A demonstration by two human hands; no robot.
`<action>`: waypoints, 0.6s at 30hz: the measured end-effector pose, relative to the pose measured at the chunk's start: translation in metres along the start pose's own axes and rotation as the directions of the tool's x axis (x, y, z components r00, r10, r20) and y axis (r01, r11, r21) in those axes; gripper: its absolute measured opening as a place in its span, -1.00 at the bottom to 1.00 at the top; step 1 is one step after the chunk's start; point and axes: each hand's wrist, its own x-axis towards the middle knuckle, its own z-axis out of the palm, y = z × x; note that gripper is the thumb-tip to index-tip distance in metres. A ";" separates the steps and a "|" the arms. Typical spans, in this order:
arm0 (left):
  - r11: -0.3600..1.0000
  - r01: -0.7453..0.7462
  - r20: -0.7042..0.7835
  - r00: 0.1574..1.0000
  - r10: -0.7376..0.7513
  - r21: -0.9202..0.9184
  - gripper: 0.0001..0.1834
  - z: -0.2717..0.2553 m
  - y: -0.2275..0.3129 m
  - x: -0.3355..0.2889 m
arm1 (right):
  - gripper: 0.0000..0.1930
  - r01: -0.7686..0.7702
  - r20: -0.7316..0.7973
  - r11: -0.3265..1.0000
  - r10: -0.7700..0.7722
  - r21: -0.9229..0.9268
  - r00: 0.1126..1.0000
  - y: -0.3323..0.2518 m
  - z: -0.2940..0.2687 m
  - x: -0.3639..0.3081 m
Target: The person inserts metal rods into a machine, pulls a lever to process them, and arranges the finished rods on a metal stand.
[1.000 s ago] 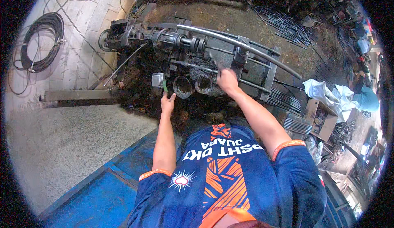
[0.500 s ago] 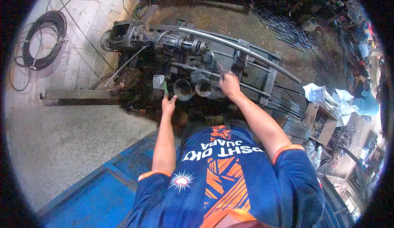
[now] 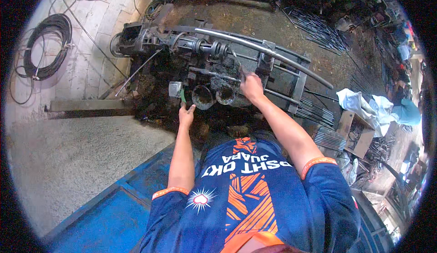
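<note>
A dark, greasy metal machine with a row of round collars lies across the space in front of me. My left hand is closed around a green handle at its near side. Just beside that handle is a pale square block. My right hand grips a short metal rod, whose far end points up to the end collar. Between my hands are two round, cup-like metal parts with dark insides. Dark metal shavings cover the machine beside the rod.
A long curved bar and a rail frame extend to the right. Bundled rods and an open carton lie beyond. More rods are scattered farther back. A coiled black hose lies at the left. Blue metal is near me.
My right hand has shifted slightly left and nearer to my left hand, still holding the rod. My left hand stays on the green handle.
</note>
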 end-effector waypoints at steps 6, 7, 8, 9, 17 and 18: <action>0.992 0.039 0.089 0.996 -0.029 -0.118 -0.28 -0.006 0.022 -0.010 | -0.55 -0.032 0.094 0.999 0.031 0.008 0.995 0.008 -0.004 -0.031; 0.996 -0.001 0.031 1.000 0.003 -0.094 -0.29 -0.005 0.013 -0.009 | -0.55 -0.039 0.096 0.999 0.041 -0.022 0.994 0.003 -0.008 -0.031; 0.997 -0.039 -0.026 0.999 0.037 -0.067 -0.29 -0.005 0.004 -0.008 | -0.55 -0.033 0.101 0.999 0.035 -0.020 0.994 -0.002 -0.009 -0.025; 0.997 -0.036 -0.023 0.999 0.035 -0.065 -0.29 -0.002 0.001 -0.008 | -0.56 -0.010 0.040 1.000 0.009 0.020 0.999 -0.003 -0.009 -0.017; 0.996 -0.059 -0.027 0.998 0.058 -0.063 -0.25 -0.002 0.000 -0.002 | -0.55 0.064 0.144 0.997 -0.071 0.053 0.987 0.011 -0.019 -0.035; 0.996 -0.059 -0.030 0.998 0.057 -0.068 -0.25 -0.003 -0.006 -0.001 | -0.54 0.019 0.172 0.999 -0.026 0.044 0.985 0.015 -0.022 -0.049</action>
